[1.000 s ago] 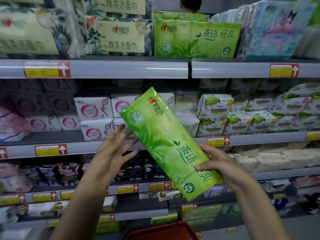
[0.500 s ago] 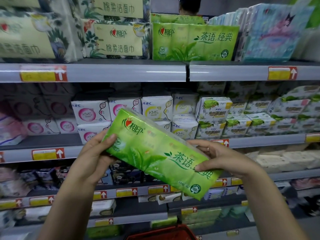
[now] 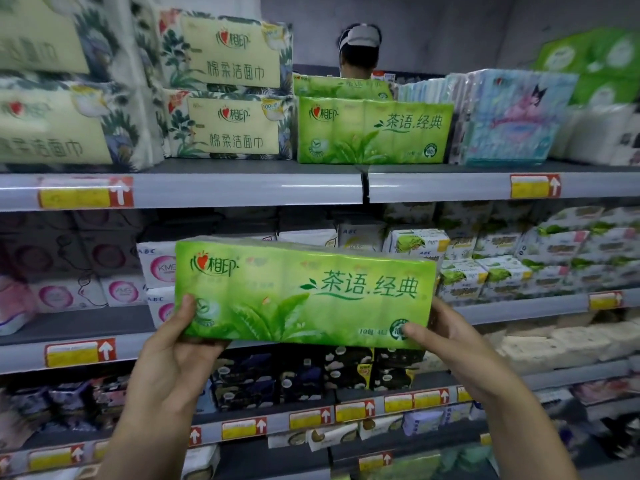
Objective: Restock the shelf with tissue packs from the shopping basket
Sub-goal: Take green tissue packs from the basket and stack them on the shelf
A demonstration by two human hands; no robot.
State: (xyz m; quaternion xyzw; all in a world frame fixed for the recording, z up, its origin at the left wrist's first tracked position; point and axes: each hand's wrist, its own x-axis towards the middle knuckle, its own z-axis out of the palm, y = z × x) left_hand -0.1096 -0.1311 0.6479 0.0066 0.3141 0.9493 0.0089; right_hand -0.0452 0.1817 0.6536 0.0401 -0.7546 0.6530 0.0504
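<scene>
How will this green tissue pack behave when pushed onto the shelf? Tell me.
Probably light and stiff: the left hand and right hand hold the green tissue pack level by its lower corners, no sag. Its glossy wrap likely slides easily. It may stand on edge like the matching pack on the top shelf, but could tip.

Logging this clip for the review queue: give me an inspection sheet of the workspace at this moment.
Surface: top shelf, stocked, price tags along its front edge.
Job's things: green tissue pack held level in front of the middle shelf; matching green packs stand on the top shelf; basket not in view.
Clutter: floral packs left of those, blue cartoon packs right.
Grippers: left hand and right hand grip the held pack's lower corners.
Cables: nothing seen.
Surroundings: a person's head behind the shelving.
</scene>
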